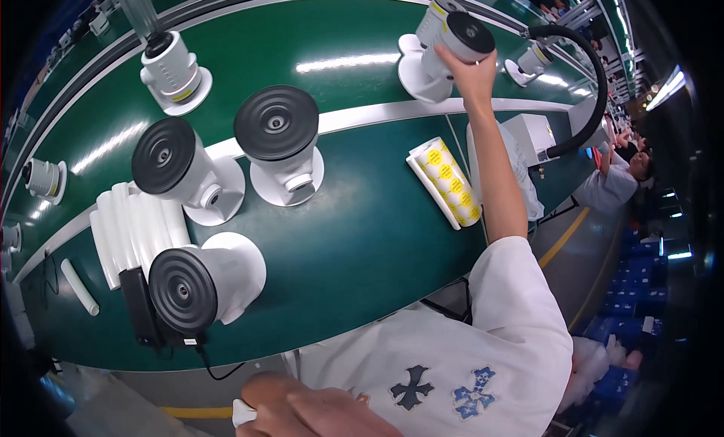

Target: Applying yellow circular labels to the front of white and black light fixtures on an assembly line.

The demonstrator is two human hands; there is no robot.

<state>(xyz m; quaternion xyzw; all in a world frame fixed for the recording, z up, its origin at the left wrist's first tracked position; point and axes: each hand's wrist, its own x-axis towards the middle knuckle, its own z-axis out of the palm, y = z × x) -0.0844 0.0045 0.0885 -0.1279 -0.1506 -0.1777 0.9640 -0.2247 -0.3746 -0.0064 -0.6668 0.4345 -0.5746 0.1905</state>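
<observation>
Green bench (362, 233) as landmark. Roll of yellow round labels (446, 182) on white backing lies right of bench centre, just left of the outstretched right arm. A yellow band label sits on the far-left unit (175, 71).

Right hand (469, 69) reaches to the bench's far side, fingers wrapped around a white unit (452, 41) with a black ribbed disc face; its round base rests on the far belt strip.

Three like units (279, 143) with black discs stand left of the roll. White foam sleeves (139, 230) are stacked at the bench's left.

Left hand (317, 410) sits below the near edge, fingers curled on a small white piece (243, 413); can't tell what it is.
</observation>
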